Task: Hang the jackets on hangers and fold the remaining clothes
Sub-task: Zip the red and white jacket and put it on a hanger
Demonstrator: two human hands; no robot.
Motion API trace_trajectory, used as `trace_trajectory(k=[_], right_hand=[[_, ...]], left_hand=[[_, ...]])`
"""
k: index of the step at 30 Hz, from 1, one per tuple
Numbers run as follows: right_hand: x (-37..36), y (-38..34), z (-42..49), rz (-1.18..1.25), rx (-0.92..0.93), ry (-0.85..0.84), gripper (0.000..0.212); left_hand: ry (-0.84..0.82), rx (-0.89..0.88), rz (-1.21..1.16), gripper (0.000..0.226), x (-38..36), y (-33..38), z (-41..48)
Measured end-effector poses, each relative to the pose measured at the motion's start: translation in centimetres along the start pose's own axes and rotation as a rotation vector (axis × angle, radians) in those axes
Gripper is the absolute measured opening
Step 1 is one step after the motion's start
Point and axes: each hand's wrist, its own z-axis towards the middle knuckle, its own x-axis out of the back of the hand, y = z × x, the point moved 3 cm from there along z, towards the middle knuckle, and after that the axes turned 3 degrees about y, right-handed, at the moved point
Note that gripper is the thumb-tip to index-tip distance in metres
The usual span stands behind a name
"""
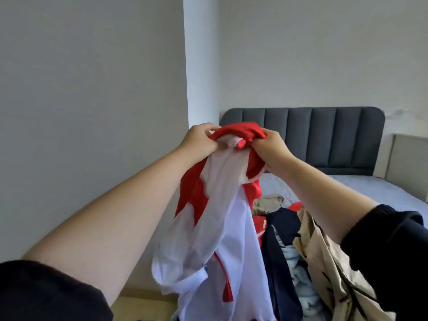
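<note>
A red and white jacket (222,228) hangs in the air in front of me, its white lining and a zip showing. My left hand (201,141) grips its bunched red top on the left side. My right hand (271,148) grips the same bunched top on the right, close beside the left. Below and to the right, a heap of clothes lies on the bed: a dark navy garment (278,246), a beige jacket (328,267) and a pale blue piece (298,274). No hanger is in sight.
The bed (375,191) has a grey quilted cover and a dark grey padded headboard (324,133) against the white wall. A white column (201,66) stands behind the jacket. A pale cabinet (410,158) is at the far right. Wooden floor (143,306) shows at the bottom left.
</note>
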Motion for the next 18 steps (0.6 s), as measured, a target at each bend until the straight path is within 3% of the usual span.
trace_trajectory(k=[4, 6, 9, 11, 16, 18], right_hand=[[1.8, -4.1, 1.3, 0.244, 0.013, 0.001, 0.038], [2.8, -5.8, 1.6, 0.355, -0.010, 0.010, 0.040], [4.5, -8.3, 1.7, 0.312, 0.051, 0.077, 0.038], [5.9, -10.3, 1.6, 0.140, 0.189, 0.197, 0.037], [9.6, -14.6, 1.0, 0.045, 0.453, 0.476, 0.043], [11.2, -15.2, 0.8, 0.010, 0.547, 0.636, 0.053]], left_hand=[[-0.414, 0.328, 0.026, 0.039, -0.3, -1.3, -1.7], [-0.499, 0.406, 0.032, 0.030, -0.4, -1.2, -2.6], [-0.206, 0.533, -0.253, 0.012, -0.1, 0.9, -2.1], [-0.024, 0.572, -0.557, 0.020, 0.7, 3.2, -1.3], [0.331, 0.341, -1.100, 0.035, 3.0, 10.5, 0.5], [0.486, 0.151, -1.114, 0.032, 4.1, 12.8, 1.0]])
